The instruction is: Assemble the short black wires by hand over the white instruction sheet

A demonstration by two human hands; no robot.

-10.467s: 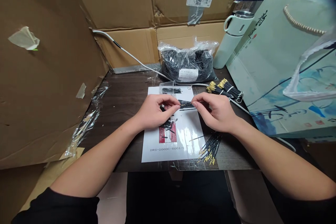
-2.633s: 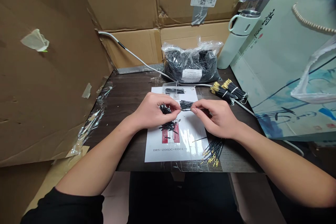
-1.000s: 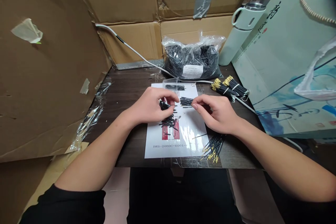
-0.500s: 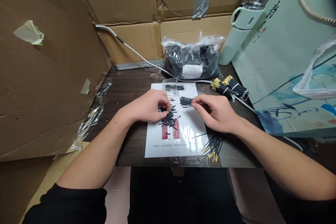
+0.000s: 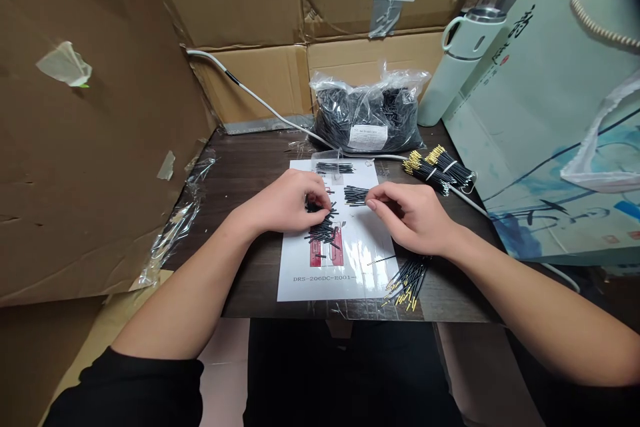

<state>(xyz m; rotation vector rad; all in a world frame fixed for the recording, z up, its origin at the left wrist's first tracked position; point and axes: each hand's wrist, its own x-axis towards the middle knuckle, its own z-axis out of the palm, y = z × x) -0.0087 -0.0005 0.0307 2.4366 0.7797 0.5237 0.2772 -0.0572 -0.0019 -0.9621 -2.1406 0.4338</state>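
Note:
My left hand (image 5: 295,203) is closed in a pinch over a pile of short black pieces (image 5: 323,230) on the white printed sheet (image 5: 367,280); what its fingertips hold is too small to make out. To the right, my right hand (image 5: 413,217) has thumb and fingers pressed together at the end of a bunch of black wires (image 5: 355,195). Loose black wires with gold ends (image 5: 410,280) lie below my right wrist, partly over the sheet's edge. A small clear tray (image 5: 334,165) with black pieces lies at the sheet's top.
Behind the sheet stands a clear bag of black pieces (image 5: 370,113). Two tied wire bundles (image 5: 440,170) lie at the right, near a pale bottle (image 5: 450,73) and a large paper bag (image 5: 540,113). A white cable (image 5: 265,103) crosses the back. Cardboard (image 5: 100,147) walls the left.
The whole view has shifted slightly. Both hands keep nearly the same pose and place, with only small finger movement over the pile and at the wires.

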